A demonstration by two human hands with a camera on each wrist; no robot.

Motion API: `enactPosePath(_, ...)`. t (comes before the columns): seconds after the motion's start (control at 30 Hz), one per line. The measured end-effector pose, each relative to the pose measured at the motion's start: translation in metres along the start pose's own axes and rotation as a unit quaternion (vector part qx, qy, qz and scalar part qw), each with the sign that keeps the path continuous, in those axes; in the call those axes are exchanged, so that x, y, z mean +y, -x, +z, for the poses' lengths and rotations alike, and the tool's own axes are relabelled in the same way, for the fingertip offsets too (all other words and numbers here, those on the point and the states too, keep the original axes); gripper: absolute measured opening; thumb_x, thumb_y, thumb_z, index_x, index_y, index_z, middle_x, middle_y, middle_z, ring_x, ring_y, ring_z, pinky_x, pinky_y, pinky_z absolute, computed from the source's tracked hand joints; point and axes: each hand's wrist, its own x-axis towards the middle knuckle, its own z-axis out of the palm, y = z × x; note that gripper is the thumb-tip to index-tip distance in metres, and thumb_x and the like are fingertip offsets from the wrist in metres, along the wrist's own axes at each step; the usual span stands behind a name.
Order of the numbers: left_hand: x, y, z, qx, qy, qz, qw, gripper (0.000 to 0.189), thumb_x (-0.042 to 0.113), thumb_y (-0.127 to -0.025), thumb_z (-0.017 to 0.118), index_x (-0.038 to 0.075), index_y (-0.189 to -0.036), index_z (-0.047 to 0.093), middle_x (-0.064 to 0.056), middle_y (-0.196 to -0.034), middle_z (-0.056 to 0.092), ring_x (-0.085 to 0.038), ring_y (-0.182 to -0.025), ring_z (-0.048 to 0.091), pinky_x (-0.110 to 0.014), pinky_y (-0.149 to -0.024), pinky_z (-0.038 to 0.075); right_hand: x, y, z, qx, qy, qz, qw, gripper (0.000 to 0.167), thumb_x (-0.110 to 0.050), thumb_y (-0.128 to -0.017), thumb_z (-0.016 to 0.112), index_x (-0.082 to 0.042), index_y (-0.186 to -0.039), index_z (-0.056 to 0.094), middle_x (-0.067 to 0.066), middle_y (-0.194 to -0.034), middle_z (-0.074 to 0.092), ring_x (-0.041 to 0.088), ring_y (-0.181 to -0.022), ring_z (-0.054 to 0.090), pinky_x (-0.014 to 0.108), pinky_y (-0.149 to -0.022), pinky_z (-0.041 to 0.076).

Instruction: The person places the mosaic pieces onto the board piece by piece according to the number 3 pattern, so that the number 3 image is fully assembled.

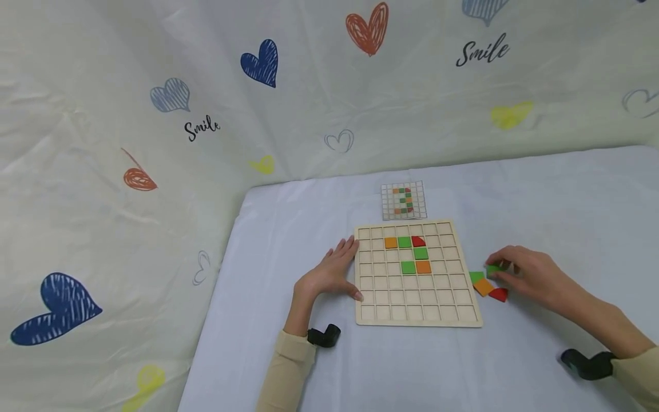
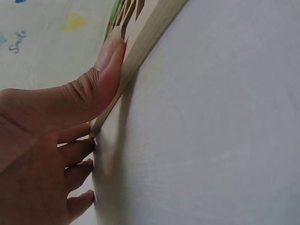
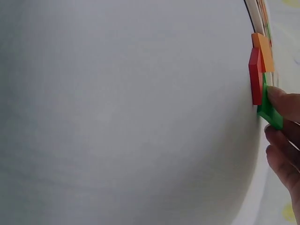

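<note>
My left hand (image 1: 329,276) lies spread along the left edge of a wooden grid board (image 1: 391,315). Its thumb (image 2: 110,56) presses on the board's rim, and the other fingertips reach down to the cloth. To the right of the board, my right hand (image 1: 532,277) pinches a green square tile (image 3: 270,110) between thumb and fingers. Close by lie another green tile (image 1: 476,277), an orange tile (image 1: 483,287) and a red tile with a cut corner (image 1: 498,294). Set in the board are several tiles: orange, green and red across an upper row, then green and orange ones lower down.
Behind the board lies a pattern card (image 1: 404,200) showing a small coloured figure 3 on a grid. A white cloth (image 1: 412,372) covers the table. Beyond it hangs a curtain (image 1: 309,86) printed with hearts and "Smile". Each wrist wears a black camera mount (image 1: 324,336).
</note>
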Motion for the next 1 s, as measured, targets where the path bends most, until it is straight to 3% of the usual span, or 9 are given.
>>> enactPosePath(0.17,0.0,-0.001,0.0,0.0,-0.003,0.001,1.0,0.129,0.034,-0.074,0.093,0.013,-0.167,0.006,-0.001,-0.174,-0.001,-0.019,-0.161,-0.004,-0.041,-0.132,0.003,0.001,-0.002,0.001,0.019,-0.014,-0.026,0.9994,0.05,0.007,-0.058,0.093,-0.007,-0.102,0.075,-0.005,-0.085,0.072,-0.001,-0.071,0.055,0.008,-0.06,0.043)
enactPosePath(0.43,-0.001,0.0,0.0,0.002,-0.004,0.001,1.0,0.129,0.033,-0.073,0.094,0.012,-0.167,0.008,-0.002,-0.175,-0.001,-0.02,-0.161,-0.004,-0.042,-0.132,0.003,-0.001,-0.006,0.001,0.043,-0.02,-0.043,0.9979,0.042,0.012,-0.059,0.09,-0.01,-0.093,0.08,-0.005,-0.086,0.072,-0.001,-0.071,0.056,0.006,-0.062,0.045)
enactPosePath(0.7,0.0,0.001,0.0,0.003,0.0,0.001,1.0,0.129,0.033,-0.073,0.094,0.011,-0.167,0.008,-0.002,-0.174,0.0,-0.02,-0.161,-0.004,-0.043,-0.132,0.003,-0.009,-0.009,-0.003,0.035,-0.046,-0.003,0.9983,0.041,0.012,-0.065,0.088,-0.009,-0.099,0.078,-0.002,-0.091,0.075,-0.005,-0.074,0.066,0.002,-0.069,0.049)
enactPosePath(1.0,-0.001,0.001,0.0,0.004,0.001,0.005,1.0,0.129,0.033,-0.073,0.094,0.011,-0.167,0.008,-0.003,-0.174,0.0,-0.02,-0.161,-0.004,-0.043,-0.132,0.003,-0.02,-0.012,0.0,-0.015,-0.089,0.064,0.9938,0.04,0.009,-0.074,0.084,-0.006,-0.111,0.076,0.002,-0.102,0.076,-0.008,-0.082,0.065,0.0,-0.074,0.049)
